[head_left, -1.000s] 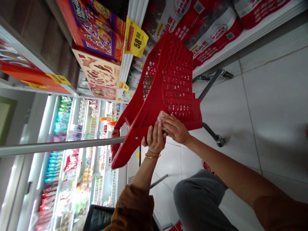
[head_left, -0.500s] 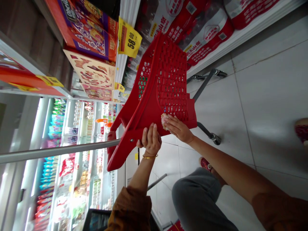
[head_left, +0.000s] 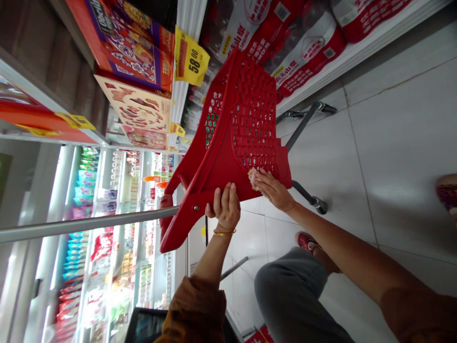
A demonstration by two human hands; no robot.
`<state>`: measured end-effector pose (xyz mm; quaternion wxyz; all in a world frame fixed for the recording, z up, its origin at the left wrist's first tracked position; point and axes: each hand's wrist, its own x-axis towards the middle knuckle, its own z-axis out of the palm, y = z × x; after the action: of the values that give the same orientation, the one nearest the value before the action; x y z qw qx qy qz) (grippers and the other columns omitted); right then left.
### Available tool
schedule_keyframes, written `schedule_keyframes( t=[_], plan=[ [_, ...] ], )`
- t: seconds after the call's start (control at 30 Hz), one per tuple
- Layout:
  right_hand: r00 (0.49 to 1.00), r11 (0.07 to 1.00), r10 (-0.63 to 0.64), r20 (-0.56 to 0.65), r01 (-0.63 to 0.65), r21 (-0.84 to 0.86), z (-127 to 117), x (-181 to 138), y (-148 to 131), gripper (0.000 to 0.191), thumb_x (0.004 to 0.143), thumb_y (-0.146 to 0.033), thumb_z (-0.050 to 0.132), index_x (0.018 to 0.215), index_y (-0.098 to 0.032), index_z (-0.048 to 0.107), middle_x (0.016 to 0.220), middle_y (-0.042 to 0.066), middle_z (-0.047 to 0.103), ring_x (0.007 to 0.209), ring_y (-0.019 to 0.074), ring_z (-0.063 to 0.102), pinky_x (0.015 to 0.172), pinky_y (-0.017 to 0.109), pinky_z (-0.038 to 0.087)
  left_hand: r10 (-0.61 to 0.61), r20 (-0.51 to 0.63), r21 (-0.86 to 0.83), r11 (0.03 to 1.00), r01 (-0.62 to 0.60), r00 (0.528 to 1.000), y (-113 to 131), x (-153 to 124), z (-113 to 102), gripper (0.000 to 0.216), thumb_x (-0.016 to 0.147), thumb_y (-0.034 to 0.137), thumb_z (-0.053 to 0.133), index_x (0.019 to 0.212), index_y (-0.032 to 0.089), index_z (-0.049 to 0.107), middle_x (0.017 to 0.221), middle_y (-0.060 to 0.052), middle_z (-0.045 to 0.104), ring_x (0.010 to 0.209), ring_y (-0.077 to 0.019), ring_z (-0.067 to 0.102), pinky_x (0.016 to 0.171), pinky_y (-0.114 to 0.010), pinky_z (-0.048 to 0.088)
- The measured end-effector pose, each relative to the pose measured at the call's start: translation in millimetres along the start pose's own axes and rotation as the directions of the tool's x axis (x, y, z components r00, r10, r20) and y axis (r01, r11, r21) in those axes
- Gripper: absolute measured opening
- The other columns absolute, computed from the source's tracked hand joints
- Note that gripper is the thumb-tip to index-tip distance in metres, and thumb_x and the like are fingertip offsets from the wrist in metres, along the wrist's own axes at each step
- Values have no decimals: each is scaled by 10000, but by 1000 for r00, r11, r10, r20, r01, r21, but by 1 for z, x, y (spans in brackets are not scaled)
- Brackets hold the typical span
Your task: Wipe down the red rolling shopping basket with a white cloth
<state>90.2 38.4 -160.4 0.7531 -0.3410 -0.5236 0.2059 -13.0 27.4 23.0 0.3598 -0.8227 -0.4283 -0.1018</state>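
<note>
A red plastic shopping cart (head_left: 216,174) with a grey metal tube frame fills the middle of the head view, which is turned sideways. My left hand (head_left: 226,209), with a gold bracelet at the wrist, grips the edge of the cart's solid side panel, fingers laid over it and thumb partly hidden. To its right, my right hand (head_left: 273,191) presses a crumpled pale pink-and-white cloth (head_left: 254,180) to the side, near the lower part of the perforated wall. The fingers cover part of the cloth.
Shelves with snack boxes (head_left: 132,102) and a yellow price tag (head_left: 192,57) stand beside the cart. Packs of red-wrapped bottles (head_left: 310,47) lie close behind it. A lit display (head_left: 107,238) is at left. A cart wheel (head_left: 319,205) rests on the tiled floor (head_left: 407,157).
My right hand has slid a little to the right along the cart's side with the cloth. The left hand keeps its hold, and the cart has barely shifted.
</note>
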Motion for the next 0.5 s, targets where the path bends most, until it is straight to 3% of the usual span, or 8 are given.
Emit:
schedule_keyframes(
  t=[0.17, 0.33, 0.5],
  plan=[
    [998, 999, 40, -42, -39, 23, -3, 16, -23, 379, 999, -233, 438, 1371, -228, 517, 1448, 97, 532, 1441, 206, 368, 1193, 456, 381, 2, 36, -41, 999, -1, 999, 5, 1, -2, 275, 962, 302, 514, 1152, 254, 707, 1091, -118, 749, 1204, -242, 628, 1222, -512, 103],
    [999, 999, -25, -49, 27, 45, 1, 49, -49, 375, 998, -262, 422, 1357, -225, 523, 1498, 84, 476, 1471, 222, 309, 1208, 479, 352, -3, 65, -82, 997, 9, 998, 14, 1, 0, 322, 979, 323, 472, 1226, 260, 669, 1155, -104, 726, 1223, -234, 616, 1233, -505, 77],
    [998, 998, -57, 30, 56, 37, 0, 61, -45, 420, 1011, -278, 376, 1418, -232, 463, 1533, 59, 435, 1491, 222, 252, 1224, 504, 306, -46, 71, -61, 997, 51, 996, 27, 4, 3, 325, 979, 329, 479, 1236, 254, 663, 1194, -104, 708, 1236, -241, 607, 1233, -504, 77]
  ],
)
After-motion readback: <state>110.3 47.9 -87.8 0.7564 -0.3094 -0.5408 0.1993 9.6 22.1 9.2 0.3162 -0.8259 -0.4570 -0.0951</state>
